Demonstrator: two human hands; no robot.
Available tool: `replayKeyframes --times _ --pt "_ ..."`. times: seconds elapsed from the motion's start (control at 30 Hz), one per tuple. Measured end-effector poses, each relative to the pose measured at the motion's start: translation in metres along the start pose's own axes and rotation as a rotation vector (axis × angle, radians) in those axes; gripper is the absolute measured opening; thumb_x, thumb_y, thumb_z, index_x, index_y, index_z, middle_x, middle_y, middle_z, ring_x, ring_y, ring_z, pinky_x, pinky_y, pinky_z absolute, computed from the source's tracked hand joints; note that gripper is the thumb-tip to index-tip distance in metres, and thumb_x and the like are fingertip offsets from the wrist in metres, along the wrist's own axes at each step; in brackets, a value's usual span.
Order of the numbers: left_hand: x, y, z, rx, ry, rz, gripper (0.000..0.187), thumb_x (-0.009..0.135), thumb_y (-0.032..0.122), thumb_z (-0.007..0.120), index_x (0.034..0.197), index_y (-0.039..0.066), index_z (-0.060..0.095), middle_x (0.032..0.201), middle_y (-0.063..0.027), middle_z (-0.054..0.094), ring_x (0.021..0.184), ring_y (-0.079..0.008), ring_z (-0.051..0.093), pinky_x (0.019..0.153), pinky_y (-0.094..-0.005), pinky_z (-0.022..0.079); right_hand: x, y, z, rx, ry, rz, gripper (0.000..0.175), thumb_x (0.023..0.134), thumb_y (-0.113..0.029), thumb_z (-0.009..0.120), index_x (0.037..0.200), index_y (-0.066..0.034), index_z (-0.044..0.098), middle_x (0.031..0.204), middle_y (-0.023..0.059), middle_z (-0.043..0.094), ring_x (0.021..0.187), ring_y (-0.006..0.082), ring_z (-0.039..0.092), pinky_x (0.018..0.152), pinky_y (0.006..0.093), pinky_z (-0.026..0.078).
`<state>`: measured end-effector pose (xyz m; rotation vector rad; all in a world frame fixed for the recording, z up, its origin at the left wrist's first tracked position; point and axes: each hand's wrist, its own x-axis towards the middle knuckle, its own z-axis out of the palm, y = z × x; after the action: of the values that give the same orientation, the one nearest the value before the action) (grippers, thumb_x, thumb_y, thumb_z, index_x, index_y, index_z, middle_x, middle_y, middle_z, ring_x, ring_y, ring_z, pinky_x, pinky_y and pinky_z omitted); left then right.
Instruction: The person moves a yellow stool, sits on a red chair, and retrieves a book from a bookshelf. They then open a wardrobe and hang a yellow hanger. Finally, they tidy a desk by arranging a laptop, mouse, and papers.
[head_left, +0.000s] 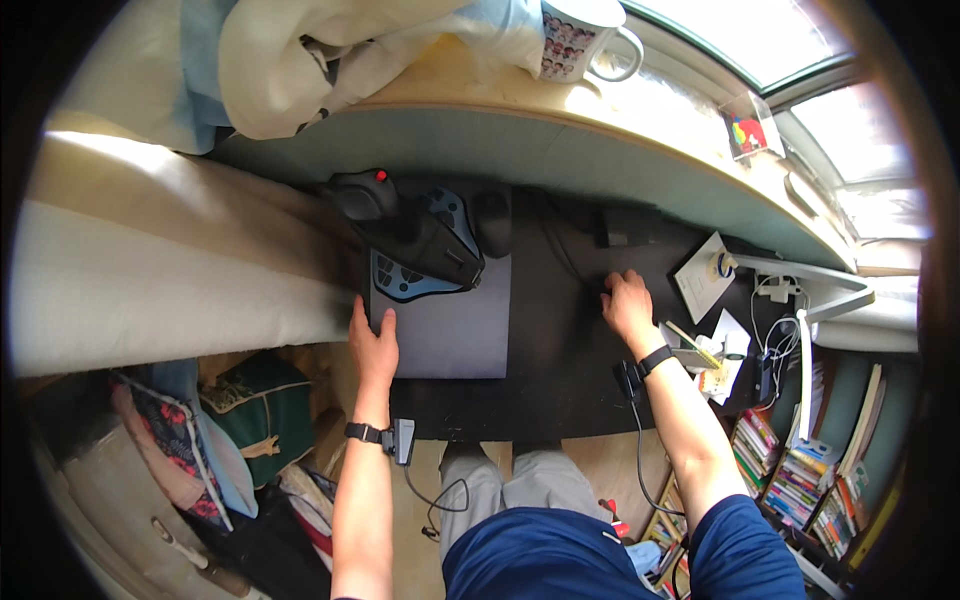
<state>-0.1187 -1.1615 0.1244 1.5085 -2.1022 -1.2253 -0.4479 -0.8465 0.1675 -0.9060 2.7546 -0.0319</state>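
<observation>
A black flight joystick (420, 236) with a red button and a blue-grey button base stands on a flat grey slab (457, 337), perhaps a closed laptop or a pad. My left hand (375, 349) is at the slab's left edge, thumb over the surface and fingers along the outer side. Thumb and fingers are apart. On the black desk (555, 405), right of the slab, my right hand (628, 304) rests with curled fingers. A thin dark cable (566, 251) runs towards its fingertips; whether they grip it is hidden. A black computer mouse (493, 225) lies beside the joystick.
A black box (626, 227) sits at the desk's back. To the right are a white box (703, 277), papers, a lamp arm (810, 270) and white cables (780, 334). A curtain (180, 270) borders the left; a mug (574, 41) stands on the ledge.
</observation>
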Motion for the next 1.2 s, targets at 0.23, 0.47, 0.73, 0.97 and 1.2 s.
replayKeyframes --times 0.23,0.47,0.73,0.97,1.2 --pt "-0.004 -0.001 0.002 0.07 0.022 0.027 0.08 0.097 0.036 0.073 0.16 -0.001 0.041 0.159 -0.0282 0.049 0.147 -0.0441 0.046 0.123 -0.0481 0.037 0.026 -0.026 -0.044 0.518 0.135 -0.05 0.014 0.103 -0.015 0.065 0.113 -0.0057 0.064 0.086 0.0126 0.07 0.081 0.0378 0.069 0.075 0.0447 0.055" --pt "-0.005 -0.001 -0.001 0.038 0.014 0.017 0.083 0.096 0.036 0.075 0.161 0.0 0.04 0.158 -0.0286 0.049 0.146 -0.0438 0.047 0.122 -0.0481 0.038 0.093 -0.15 -0.11 0.978 0.047 -0.113 0.022 0.11 -0.021 0.056 0.118 -0.0011 0.062 0.077 0.0057 0.064 0.065 0.0143 0.059 0.061 0.0316 0.049" --pt "-0.008 -0.011 -0.006 -0.164 0.096 0.073 0.074 0.102 0.032 0.07 0.162 0.0 0.039 0.158 -0.0288 0.049 0.147 -0.0438 0.046 0.123 -0.0479 0.037 0.088 -0.244 -0.154 1.257 -0.159 -0.302 0.017 0.114 -0.018 0.054 0.118 -0.0028 0.06 0.084 0.0019 0.062 0.067 0.0079 0.051 0.06 0.0249 0.043" --pt "0.004 -0.006 -0.034 -0.517 0.098 0.007 0.061 0.111 0.031 0.056 0.161 -0.001 0.042 0.16 -0.024 0.05 0.15 -0.0377 0.045 0.125 -0.0443 0.033 0.071 -0.314 -0.211 0.957 -0.048 -0.453 0.02 0.11 -0.017 0.057 0.117 0.0 0.064 0.081 0.0036 0.065 0.071 0.0109 0.056 0.066 0.0289 0.046" --pt "0.041 0.02 -0.069 -1.026 -0.116 -0.196 0.07 0.114 0.053 0.034 0.159 0.001 0.045 0.149 -0.019 0.061 0.135 -0.0268 0.057 0.113 -0.0396 0.042 0.034 -0.378 -0.197 0.724 -0.039 -0.726 0.017 0.105 -0.015 0.064 0.117 -0.0028 0.065 0.085 0.0207 0.071 0.077 0.0379 0.07 0.07 0.0451 0.056"
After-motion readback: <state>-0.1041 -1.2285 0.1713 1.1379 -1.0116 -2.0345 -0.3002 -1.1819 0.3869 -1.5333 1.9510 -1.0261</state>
